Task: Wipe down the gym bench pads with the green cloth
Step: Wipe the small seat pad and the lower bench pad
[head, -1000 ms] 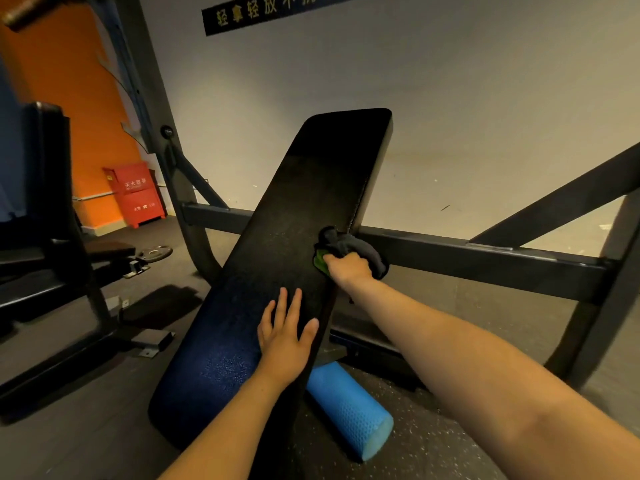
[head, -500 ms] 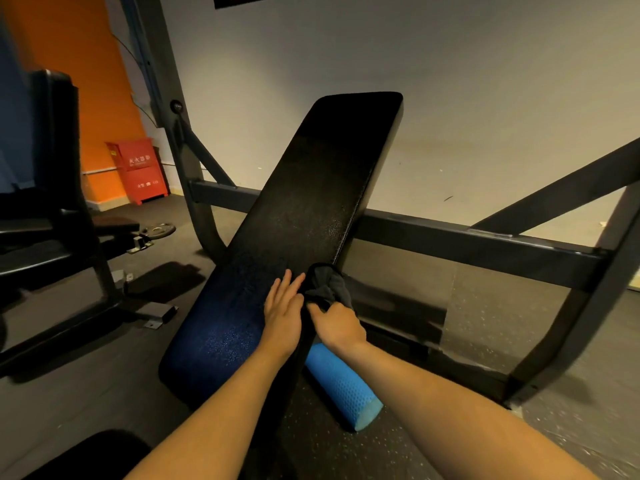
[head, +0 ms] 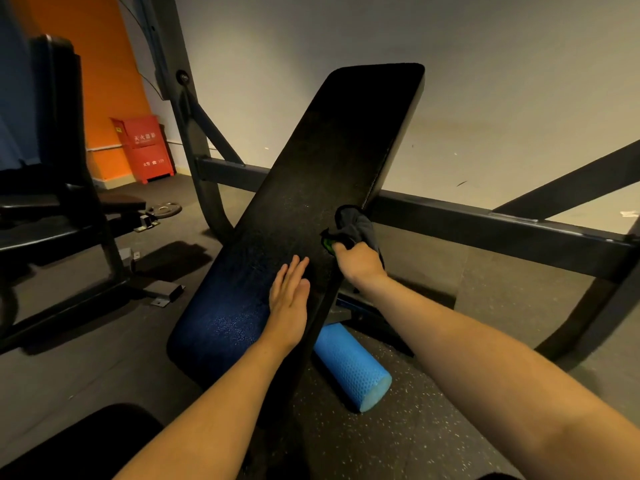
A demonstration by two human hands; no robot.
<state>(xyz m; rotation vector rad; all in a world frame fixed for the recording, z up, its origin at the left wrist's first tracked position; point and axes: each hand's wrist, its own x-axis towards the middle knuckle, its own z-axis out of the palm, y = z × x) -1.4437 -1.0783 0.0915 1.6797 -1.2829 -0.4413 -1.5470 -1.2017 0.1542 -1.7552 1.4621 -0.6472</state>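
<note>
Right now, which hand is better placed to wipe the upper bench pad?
Right. The right hand grips the cloth at the pad edge; the left hand lies flat on the pad lower down, holding nothing.

So our pad (head: 311, 188) is a long black one with a pebbly texture, tilted up and away from us, and its low end has a bluish sheen. The cloth (head: 358, 223) is bunched against the pad's right edge about halfway up. It's mostly dark grey with a bit of green peeking out, and our right hand (head: 360, 263) grips it.
</note>
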